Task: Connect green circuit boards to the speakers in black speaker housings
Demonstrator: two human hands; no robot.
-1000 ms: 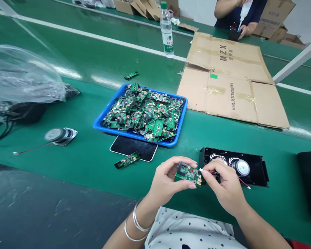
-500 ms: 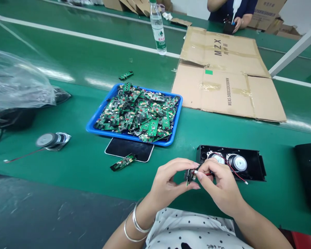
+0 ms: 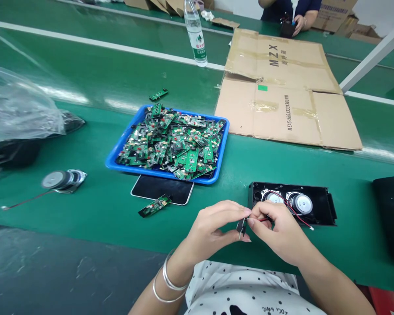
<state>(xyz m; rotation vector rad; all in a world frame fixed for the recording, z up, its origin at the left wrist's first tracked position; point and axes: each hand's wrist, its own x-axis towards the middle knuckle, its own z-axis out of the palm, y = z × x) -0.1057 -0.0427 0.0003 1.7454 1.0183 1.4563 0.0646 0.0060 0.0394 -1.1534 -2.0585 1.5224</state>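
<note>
My left hand (image 3: 213,224) pinches a small circuit board (image 3: 241,225) between thumb and fingers, and the board is turned nearly edge-on to me. Touching it from the other side, my right hand (image 3: 278,232) has thumb and forefinger closed on a red and black wire (image 3: 263,219); the wire's end is hidden by the fingertips. Just behind my right hand lies an open black speaker housing (image 3: 321,208) with two round speakers (image 3: 304,204) in it. A second lead with a white plug (image 3: 311,228) hangs over the housing's front edge.
A blue tray (image 3: 110,164) heaped with circuit boards stands left of centre, partly over a phone (image 3: 162,189). Single boards lie near it. At left are a loose speaker (image 3: 57,180) and a plastic bag (image 3: 19,107). Behind are flattened cardboard (image 3: 282,111), a bottle (image 3: 196,41) and another person's hand (image 3: 299,25).
The board has turned in my left fingers and now shows more of its edge. My right fingertips have shifted slightly against it. The whole view has moved a little.
</note>
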